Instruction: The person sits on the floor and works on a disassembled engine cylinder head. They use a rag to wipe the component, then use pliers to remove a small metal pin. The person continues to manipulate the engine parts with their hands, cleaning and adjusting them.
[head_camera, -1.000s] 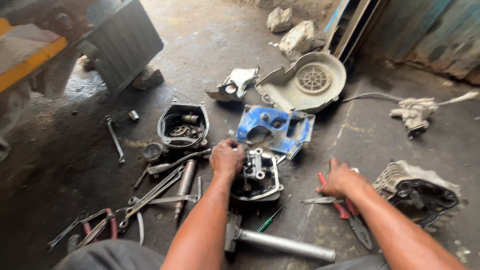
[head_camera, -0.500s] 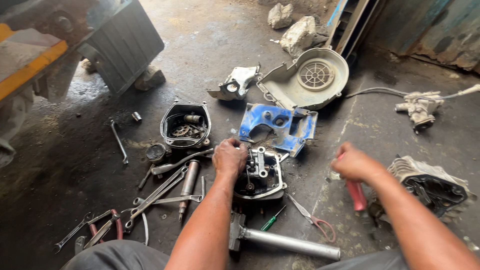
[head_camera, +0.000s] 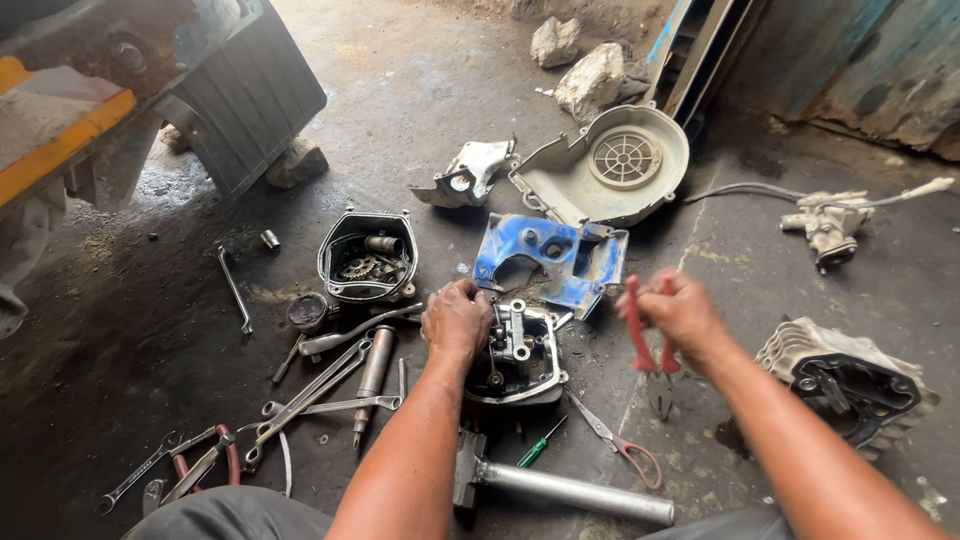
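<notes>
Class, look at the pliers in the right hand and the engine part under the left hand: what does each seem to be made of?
Pliers: dark metal jaws, seemingly steel, with red grips that look like plastic or rubber sleeves, held in the right hand. Engine part: dull grey cast metal, probably aluminium, grimy and matt, under the left hand.

Stained concrete floor carries wrenches, blue cover, scissors, hammer.

Grimy metal engine part upright on concrete floor, under left hand; red-handled pliers gripped in right hand, jaws pointing down.
</notes>
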